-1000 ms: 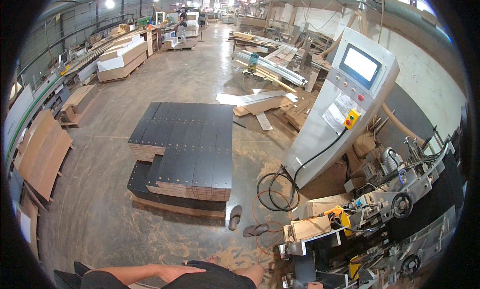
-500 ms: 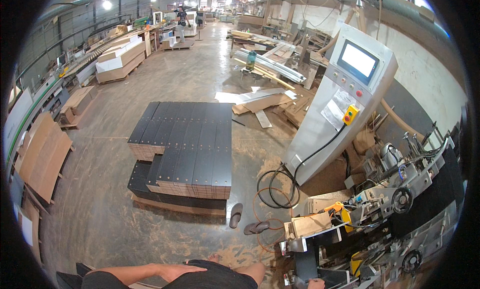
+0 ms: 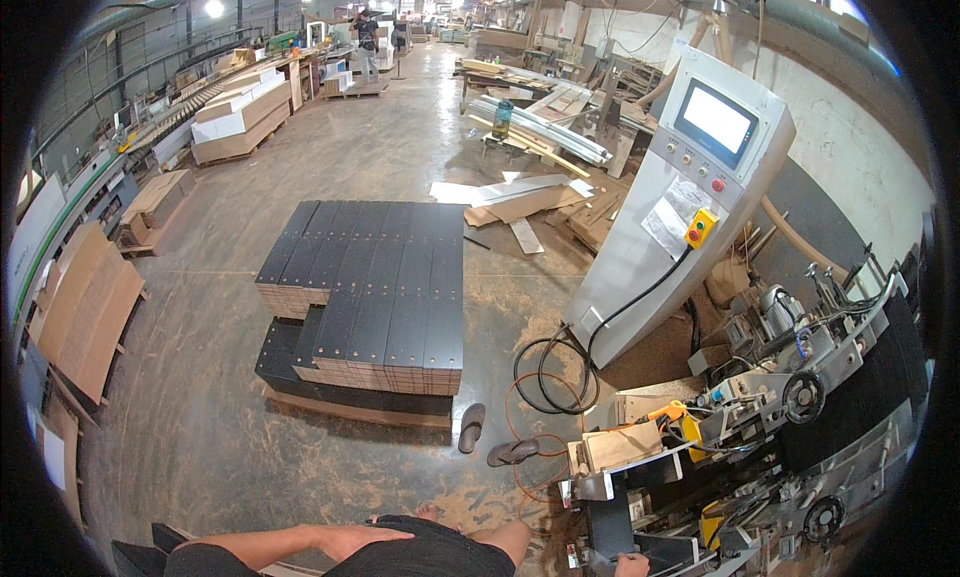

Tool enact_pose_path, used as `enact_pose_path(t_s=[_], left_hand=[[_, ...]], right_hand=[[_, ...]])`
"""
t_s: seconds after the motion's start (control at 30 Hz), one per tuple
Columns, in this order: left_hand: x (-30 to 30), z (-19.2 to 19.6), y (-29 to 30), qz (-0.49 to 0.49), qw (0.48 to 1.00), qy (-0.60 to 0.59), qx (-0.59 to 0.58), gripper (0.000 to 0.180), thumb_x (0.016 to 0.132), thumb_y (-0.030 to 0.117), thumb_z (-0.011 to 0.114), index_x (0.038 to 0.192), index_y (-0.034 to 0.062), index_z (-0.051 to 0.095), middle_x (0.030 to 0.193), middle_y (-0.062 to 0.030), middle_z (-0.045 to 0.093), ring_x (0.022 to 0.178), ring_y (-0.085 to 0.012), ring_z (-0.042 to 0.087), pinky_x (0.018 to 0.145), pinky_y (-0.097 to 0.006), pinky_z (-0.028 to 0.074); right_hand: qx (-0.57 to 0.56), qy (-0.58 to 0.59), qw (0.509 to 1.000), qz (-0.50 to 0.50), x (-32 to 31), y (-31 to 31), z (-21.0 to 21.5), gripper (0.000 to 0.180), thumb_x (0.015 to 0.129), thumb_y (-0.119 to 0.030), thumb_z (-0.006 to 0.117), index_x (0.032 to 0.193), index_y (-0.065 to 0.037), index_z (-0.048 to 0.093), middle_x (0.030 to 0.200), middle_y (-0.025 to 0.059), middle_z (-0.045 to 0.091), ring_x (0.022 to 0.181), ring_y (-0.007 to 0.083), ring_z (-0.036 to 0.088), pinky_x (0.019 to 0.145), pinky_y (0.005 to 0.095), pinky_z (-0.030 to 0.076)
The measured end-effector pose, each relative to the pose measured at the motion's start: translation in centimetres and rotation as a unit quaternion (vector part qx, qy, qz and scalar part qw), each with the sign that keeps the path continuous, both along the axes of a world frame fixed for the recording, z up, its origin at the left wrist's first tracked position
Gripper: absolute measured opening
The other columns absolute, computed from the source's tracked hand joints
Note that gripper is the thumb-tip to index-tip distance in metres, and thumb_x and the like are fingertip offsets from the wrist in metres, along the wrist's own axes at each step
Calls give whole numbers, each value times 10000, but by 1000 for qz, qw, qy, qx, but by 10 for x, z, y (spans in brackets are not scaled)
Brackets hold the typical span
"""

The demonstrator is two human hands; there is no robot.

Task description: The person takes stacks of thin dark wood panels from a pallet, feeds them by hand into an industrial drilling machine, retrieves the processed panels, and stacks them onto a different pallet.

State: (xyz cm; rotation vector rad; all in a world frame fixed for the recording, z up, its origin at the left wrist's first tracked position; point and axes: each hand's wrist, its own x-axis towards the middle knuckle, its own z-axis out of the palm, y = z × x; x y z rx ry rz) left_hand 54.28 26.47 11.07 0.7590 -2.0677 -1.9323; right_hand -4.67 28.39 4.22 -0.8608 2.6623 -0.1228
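Note:
My left hand (image 3: 355, 542) lies flat on the black cloth over my lap, fingers stretched out, holding nothing. At the lower edge, only a small part of my right hand (image 3: 632, 565) shows, beside a dark flat board (image 3: 610, 522) at the near end of the machine (image 3: 745, 407). What its fingers do is hidden by the frame edge. Ahead of me stands a stepped stack of black panels (image 3: 375, 287) with small holes near their ends and brown edges, low over the floor.
A pair of brown slippers (image 3: 472, 429) lies by the stack. To the right rise a grey control cabinet (image 3: 690, 177) with a lit screen and a coiled black cable (image 3: 545, 382). Wood offcuts (image 3: 530, 202) litter the floor beyond. Brown panels (image 3: 88, 312) lean at left.
Far off, a person standing by the left-hand work line has shifted slightly and changed posture. My hands, the stack and the machine look the same.

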Motion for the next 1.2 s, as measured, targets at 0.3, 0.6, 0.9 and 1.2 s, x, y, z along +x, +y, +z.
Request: enact_pose_path(t_s=[0.3, 0.6, 0.9, 1.2], left_hand=[[0, -2, 1, 2, 1000, -8, 7, 1114, 706, 701, 677, 1532, 175, 147, 1567, -114, 202, 1428, -353, 214, 1154, -558, 169], [1, -4, 0, -2, 1000, -12, -2, 1100, 717, 697, 670, 1531, 171, 149, 1567, -114, 204, 1431, -350, 208, 1157, -556, 157], [0, 0, -1, 1, 1000, -4, 7, 1048, 747, 619, 696, 1530, 158, 174, 1573, -95, 201, 1438, -330, 199, 1155, -536, 144], [0, -10, 1, 3, 1000, 11, 28, 1031, 758, 591, 706, 1528, 146, 184, 1573, -94, 200, 1439, -328, 197, 1159, -529, 143]], right_hand=[[4, 37, 999, 20, -6, 5, -15, 378, 796, -446, 657, 995, -131, 722, 1110, 148, 661, 1073, 321, 599, 953, 401, 461], [-12, 5, 1000, 25, -2, 5, -4, 376, 801, -423, 639, 1005, -116, 716, 1136, 162, 649, 1088, 325, 591, 961, 402, 451], [43, 44, 997, 36, -4, 4, -11, 381, 822, -397, 595, 1057, -117, 701, 1159, 154, 640, 1105, 339, 584, 966, 421, 451], [59, 3, 996, 73, -9, 2, -6, 448, 851, -474, 584, 1082, -107, 694, 1174, 172, 634, 1110, 351, 579, 962, 430, 450]])
